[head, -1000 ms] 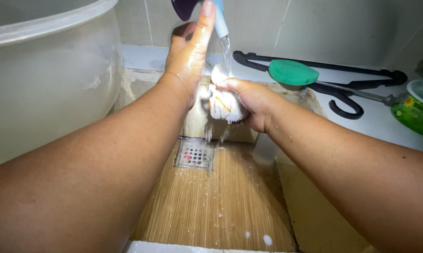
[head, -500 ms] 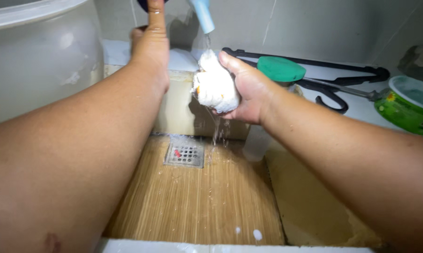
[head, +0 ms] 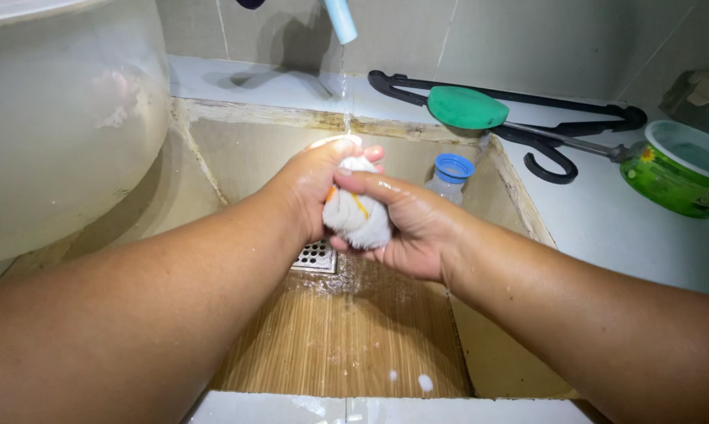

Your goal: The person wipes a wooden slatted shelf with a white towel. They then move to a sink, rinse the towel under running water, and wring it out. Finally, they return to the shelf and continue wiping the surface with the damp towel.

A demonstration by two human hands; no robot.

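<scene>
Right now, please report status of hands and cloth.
Left hand and right hand both squeezing white cloth. Thin stream from tap above. Nothing in the way.

The cloth (head: 357, 220) shows only between both hands; the left hand (head: 316, 188) covers its 9 o'clock side and the right hand (head: 405, 228) its 3 o'clock side. The drain (head: 316, 256) is half hidden under them. The tap (head: 340, 19) is cut off at 12 o'clock, as is a dark thing (head: 250, 3) beside it. The tub (head: 64, 118) runs off at 9 o'clock. A bottle (head: 450, 177) shows only its cap and shoulder. At 3 o'clock the bowl (head: 676, 177) is cropped.
</scene>
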